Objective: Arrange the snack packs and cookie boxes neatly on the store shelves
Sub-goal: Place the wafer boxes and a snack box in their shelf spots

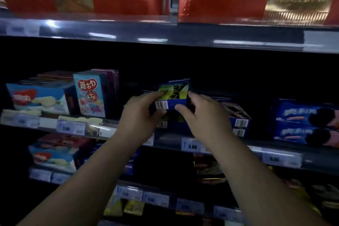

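Both hands hold a blue and green cookie box [174,93] in front of the middle shelf [211,146]. My left hand [142,113] grips its left end near a barcode. On its right end, my right hand [203,115] curls with the thumb on the front face. The box is tilted, its top leaning back over more blue boxes [236,115] stacked on the shelf behind my hands.
Light blue wafer boxes [39,99] and an upright blue box [89,95] stand at the left. Blue cookie packs [304,123] lie stacked at the right. Red gift boxes [220,3] fill the top shelf. Lower shelves hold dark packs [209,169] and price tags [191,146].
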Motion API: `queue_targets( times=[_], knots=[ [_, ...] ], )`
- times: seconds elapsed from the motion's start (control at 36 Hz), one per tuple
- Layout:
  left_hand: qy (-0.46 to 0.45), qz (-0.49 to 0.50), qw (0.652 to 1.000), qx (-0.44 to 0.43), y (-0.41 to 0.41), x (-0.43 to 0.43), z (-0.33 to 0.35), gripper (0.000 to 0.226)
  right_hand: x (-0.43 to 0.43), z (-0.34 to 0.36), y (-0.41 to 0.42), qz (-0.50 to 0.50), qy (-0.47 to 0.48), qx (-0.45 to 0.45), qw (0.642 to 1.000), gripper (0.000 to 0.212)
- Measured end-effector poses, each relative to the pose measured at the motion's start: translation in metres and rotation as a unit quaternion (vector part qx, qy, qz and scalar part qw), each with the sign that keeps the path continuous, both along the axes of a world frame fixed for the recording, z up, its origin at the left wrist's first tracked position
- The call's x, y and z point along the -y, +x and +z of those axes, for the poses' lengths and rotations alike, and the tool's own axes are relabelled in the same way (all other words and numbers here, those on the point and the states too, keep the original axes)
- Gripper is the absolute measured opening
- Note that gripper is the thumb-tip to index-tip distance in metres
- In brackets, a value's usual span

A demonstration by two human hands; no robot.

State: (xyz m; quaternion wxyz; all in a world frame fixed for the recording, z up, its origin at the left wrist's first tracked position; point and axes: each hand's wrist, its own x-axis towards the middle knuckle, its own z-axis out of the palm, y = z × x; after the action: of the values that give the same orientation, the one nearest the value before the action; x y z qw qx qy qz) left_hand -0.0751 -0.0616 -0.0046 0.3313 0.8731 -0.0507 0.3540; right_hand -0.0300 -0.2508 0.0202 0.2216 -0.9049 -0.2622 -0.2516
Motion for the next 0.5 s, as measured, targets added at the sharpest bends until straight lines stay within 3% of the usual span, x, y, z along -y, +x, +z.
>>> queue_targets(
  times=[0.08, 0.14, 0.36, 0.5],
  knots=[
    [0.135, 0.068, 0.988, 0.006, 0.016, -0.012, -0.003, 0.037, -0.003, -0.007, 0.014, -0.035, -0.086, 0.005, 0.996, 0.049],
    [0.177, 0.086, 0.980, 0.000, 0.022, -0.017, -0.010, 0.042, -0.004, -0.015, 0.020, -0.030, -0.099, -0.023, 0.994, 0.054],
    [0.197, 0.123, 0.972, 0.021, 0.026, -0.031, -0.027, 0.038, -0.019, -0.027, 0.020, -0.007, -0.092, 0.004, 0.996, 0.062],
    [0.150, 0.143, 0.978, -0.009, 0.024, -0.040, -0.025, 0.054, -0.025, -0.031, 0.022, -0.006, -0.110, 0.042, 0.993, 0.032]
  ],
)
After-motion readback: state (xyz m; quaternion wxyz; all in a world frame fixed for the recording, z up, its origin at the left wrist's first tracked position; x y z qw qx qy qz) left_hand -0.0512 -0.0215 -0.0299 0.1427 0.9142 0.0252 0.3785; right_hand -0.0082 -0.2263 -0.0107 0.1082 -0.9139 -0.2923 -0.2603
